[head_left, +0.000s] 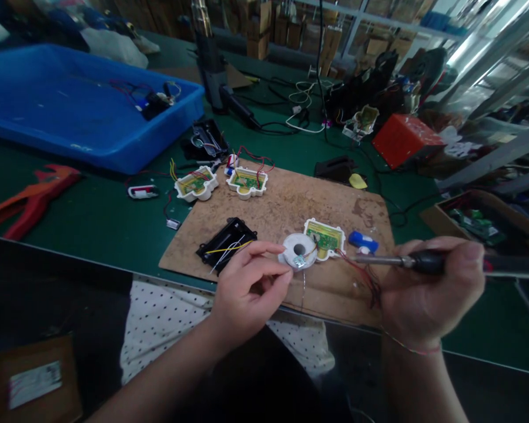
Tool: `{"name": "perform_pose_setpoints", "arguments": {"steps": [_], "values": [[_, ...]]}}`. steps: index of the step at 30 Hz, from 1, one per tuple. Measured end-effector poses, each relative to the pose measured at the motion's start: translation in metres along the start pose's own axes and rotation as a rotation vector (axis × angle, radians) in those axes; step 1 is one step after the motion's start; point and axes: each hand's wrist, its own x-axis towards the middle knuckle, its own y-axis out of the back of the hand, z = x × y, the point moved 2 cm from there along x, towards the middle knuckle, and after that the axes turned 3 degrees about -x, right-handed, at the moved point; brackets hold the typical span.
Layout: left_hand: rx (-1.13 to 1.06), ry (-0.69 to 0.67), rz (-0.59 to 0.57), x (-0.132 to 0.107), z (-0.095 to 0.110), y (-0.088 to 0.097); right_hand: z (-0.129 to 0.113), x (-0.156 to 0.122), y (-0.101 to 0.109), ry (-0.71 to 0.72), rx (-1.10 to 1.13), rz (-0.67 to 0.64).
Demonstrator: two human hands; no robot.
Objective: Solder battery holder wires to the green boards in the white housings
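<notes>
The blue tray point(70, 117) at the far left holds a tangle of red and black wires with a small black part point(154, 104). At the right edge, an open cardboard box point(436, 218) holds green circuit boards.

A green table point(97, 217) carries a worn brown board point(286, 205). Behind it the room is crowded with cables, stacked cartons and metal shelving.

On the near part of the board, the left hand point(251, 288) pinches thumb and forefinger on the rim of a white spool point(296, 249). The right hand point(432, 288) is closed around a soldering iron point(423, 262), whose tip points left toward a white housing point(325, 237) just beside the spool.

A blue cylinder point(362, 241) and red wires lie under the iron's shaft. A black holder point(226, 242) sits left of the spool. Two more housings point(247, 182) lie at the board's far edge. An orange tool point(30, 200) rests far left and a red box point(403, 138) far right.
</notes>
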Motion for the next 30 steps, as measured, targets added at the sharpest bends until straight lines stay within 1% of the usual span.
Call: {"name": "perform_pose_setpoints", "arguments": {"steps": [2, 4, 6, 8, 10, 12, 14, 16, 19, 21, 25, 30], "values": [[-0.055, 0.012, -0.041, 0.001, 0.002, 0.000, 0.000, -0.001, -0.001, -0.015, -0.069, -0.019], [-0.102, 0.055, -0.095, 0.002, 0.003, 0.000, -0.005, -0.004, -0.002, -0.050, -0.135, -0.050], [-0.124, 0.107, -0.133, 0.003, 0.004, 0.001, -0.015, -0.010, -0.001, -0.075, -0.208, -0.030], [-0.132, 0.132, -0.156, 0.005, 0.005, 0.001, -0.026, -0.018, 0.000, -0.091, -0.328, 0.007], [-0.132, 0.137, -0.176, 0.008, 0.005, 0.001, -0.033, -0.027, 0.000, -0.082, -0.440, 0.024], [-0.125, 0.145, -0.203, 0.012, 0.005, 0.001, -0.033, -0.035, 0.001, -0.043, -0.496, 0.005], [-0.104, 0.166, -0.224, 0.015, 0.004, 0.001, -0.027, -0.041, 0.001, 0.011, -0.506, -0.002], [-0.091, 0.187, -0.245, 0.018, 0.004, 0.001, -0.017, -0.044, 0.000, 0.072, -0.478, 0.029], [-0.094, 0.198, -0.286, 0.020, 0.004, 0.003, -0.005, -0.045, -0.002, 0.147, -0.350, 0.088], [-0.102, 0.205, -0.312, 0.021, 0.004, 0.004, 0.001, -0.045, -0.005, 0.149, -0.298, 0.093], [-0.105, 0.217, -0.339, 0.022, 0.002, 0.004, 0.008, -0.044, -0.009, 0.136, -0.287, 0.102], [-0.117, 0.231, -0.351, 0.024, 0.001, 0.005, 0.013, -0.042, -0.009, 0.189, -0.278, 0.103]]}}
